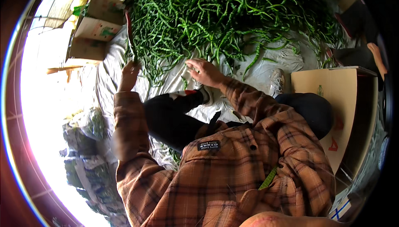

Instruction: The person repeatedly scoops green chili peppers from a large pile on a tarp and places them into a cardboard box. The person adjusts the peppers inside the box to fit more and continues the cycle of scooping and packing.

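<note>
A large heap of long green chili peppers spreads over a pale plastic sheet in front of me. My left hand, slightly blurred, is at the heap's left edge. Its fingers look curled around the lower end of a narrow red-and-white strip, which runs up along the peppers; its material is unclear. Just below the heap's near edge, my right hand is held with bent fingers apart, and I see nothing in it. Beneath its fingertips lies a single short pepper.
Open cardboard boxes stand at the upper left. Filled plastic bags lie at the lower left. A large cardboard box stands by my right knee. Another person's arm and dark-clothed legs show at the far right.
</note>
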`<state>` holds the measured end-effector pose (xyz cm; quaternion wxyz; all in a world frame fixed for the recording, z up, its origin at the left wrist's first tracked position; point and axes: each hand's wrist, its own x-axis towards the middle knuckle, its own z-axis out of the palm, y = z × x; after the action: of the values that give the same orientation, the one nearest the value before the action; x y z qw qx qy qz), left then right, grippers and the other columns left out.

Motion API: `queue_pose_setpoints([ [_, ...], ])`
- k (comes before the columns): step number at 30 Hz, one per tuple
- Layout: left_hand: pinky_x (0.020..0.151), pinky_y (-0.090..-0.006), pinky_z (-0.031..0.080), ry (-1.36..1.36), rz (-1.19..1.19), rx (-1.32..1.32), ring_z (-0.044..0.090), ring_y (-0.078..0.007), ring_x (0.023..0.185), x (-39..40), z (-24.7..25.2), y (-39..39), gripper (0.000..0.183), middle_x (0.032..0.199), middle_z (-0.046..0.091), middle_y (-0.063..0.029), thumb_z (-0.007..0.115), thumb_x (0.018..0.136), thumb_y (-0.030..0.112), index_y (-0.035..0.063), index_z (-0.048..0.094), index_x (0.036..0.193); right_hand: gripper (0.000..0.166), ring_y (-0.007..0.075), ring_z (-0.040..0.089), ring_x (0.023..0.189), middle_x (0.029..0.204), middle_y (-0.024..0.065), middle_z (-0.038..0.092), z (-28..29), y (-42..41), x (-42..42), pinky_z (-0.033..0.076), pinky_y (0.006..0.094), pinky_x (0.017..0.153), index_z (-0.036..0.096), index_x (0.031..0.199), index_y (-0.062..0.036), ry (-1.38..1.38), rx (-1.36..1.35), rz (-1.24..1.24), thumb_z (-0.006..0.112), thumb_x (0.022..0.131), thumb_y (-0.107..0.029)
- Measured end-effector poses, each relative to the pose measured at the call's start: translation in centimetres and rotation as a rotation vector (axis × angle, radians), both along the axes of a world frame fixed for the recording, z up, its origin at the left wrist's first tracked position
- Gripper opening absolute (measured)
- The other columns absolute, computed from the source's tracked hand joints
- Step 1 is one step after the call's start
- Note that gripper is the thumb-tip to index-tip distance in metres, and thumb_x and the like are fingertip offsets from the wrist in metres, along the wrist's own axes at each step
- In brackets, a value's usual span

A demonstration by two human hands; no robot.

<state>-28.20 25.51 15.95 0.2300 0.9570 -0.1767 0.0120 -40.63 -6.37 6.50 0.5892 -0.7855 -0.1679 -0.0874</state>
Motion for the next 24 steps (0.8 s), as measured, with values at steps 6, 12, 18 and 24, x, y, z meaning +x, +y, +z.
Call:
queue_pose_setpoints([
  [6, 0.067, -0.0468, 0.048, 0.371, 0.258, 0.561, 0.063, -0.0367, 0.072, -19.1, -12.9, 21.6, 0.046, 0.073, 0.064, -0.0218, 0.046, 0.083, 0.042, 0.0022, 0.068, 0.081, 0.014, 0.0341, 0.06, 0.069, 0.072, 0.0176, 0.061, -17.1, -2.9, -7.3, 0.047, 0.0413, 0.061, 0.059, 0.074, -0.0043, 0.514, -0.397, -0.026, 0.059, 0.075, -0.018],
  [12, 0.077, -0.0384, 0.052, 1.094, 0.054, 1.099, 0.064, -0.0279, 0.093, -41.9, -21.4, 25.5, 0.035, 0.1, 0.067, -0.0149, 0.056, 0.083, 0.035, 0.0049, 0.066, 0.098, 0.012, 0.033, 0.063, 0.07, 0.072, 0.0159, 0.063, -22.1, -8.8, -9.8, 0.05, 0.0393, 0.062, 0.062, 0.075, -0.0039, 0.511, -0.427, -0.254, 0.058, 0.076, -0.015],
  [18, 0.077, -0.0389, 0.051, 0.918, 0.497, 0.935, 0.064, -0.0289, 0.089, -41.6, -26.6, 22.0, 0.036, 0.094, 0.066, -0.018, 0.059, 0.081, 0.035, 0.0008, 0.065, 0.091, 0.017, 0.0279, 0.067, 0.074, 0.077, 0.0156, 0.066, -20.3, -12.3, -7.2, 0.051, 0.0343, 0.065, 0.066, 0.087, -0.0032, 0.627, -0.339, -0.461, 0.059, 0.082, -0.017],
  [24, 0.071, -0.031, 0.05, 0.29, 0.754, -0.585, 0.063, -0.0196, 0.077, -22.5, -30.6, 13.4, 0.022, 0.091, 0.067, -0.0114, 0.059, 0.088, 0.017, -0.0012, 0.063, 0.099, 0.019, 0.0286, 0.066, 0.077, 0.08, 0.0149, 0.067, -21.4, -14.4, 1.4, 0.052, 0.034, 0.068, 0.065, 0.092, -0.0025, 0.461, -0.294, -0.65, 0.058, 0.083, -0.017],
])
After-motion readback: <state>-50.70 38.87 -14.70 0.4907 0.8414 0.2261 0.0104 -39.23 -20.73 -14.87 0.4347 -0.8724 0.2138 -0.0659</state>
